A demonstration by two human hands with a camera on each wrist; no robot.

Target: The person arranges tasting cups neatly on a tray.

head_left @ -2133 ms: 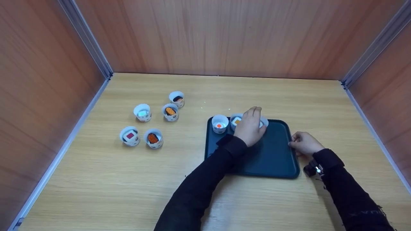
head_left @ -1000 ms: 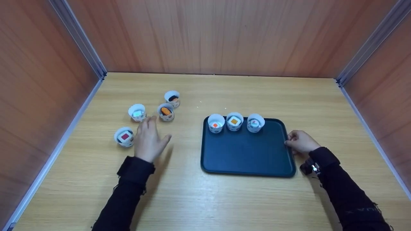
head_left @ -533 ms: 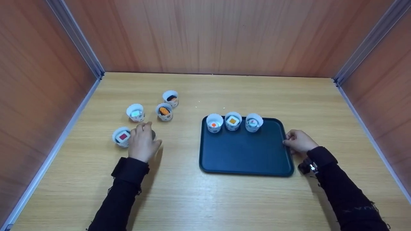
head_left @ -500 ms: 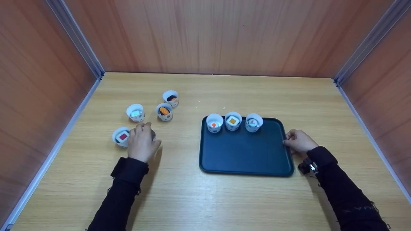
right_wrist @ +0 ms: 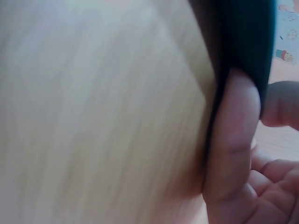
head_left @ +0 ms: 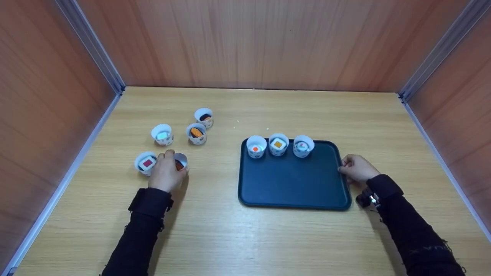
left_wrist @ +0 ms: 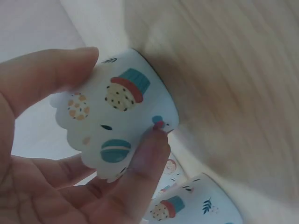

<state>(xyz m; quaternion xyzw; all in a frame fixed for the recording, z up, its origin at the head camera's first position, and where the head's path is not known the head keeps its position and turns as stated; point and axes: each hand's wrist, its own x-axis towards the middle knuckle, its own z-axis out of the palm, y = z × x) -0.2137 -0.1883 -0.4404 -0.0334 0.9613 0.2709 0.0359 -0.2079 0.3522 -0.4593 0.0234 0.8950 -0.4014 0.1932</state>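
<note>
My left hand (head_left: 165,175) grips a small white paper baking cup (left_wrist: 124,109) printed with cupcakes and macarons, thumb and fingers on its sides. A reddish-brown piece shows inside that cup in the head view. Just to its left stands a cup with a white and dark-red square (head_left: 147,163). At the right, my right hand (head_left: 359,168) pinches the right rim of a dark green tray (head_left: 293,186). The right wrist view shows the thumb and a finger on either side of the tray edge (right_wrist: 250,32).
Three cups stand along the tray's back edge: one with an orange dot (head_left: 256,147), one with a yellow square (head_left: 278,145), one with a pale piece (head_left: 303,147). Behind my left hand are three more: mint (head_left: 162,135), orange (head_left: 196,134), dark-and-orange (head_left: 203,117). Wooden walls (head_left: 253,42) enclose the table.
My left hand has left the cups on the tray, moved left over the table, and taken hold of the cup with the reddish-brown piece. My right hand has stayed at the tray's rim.
</note>
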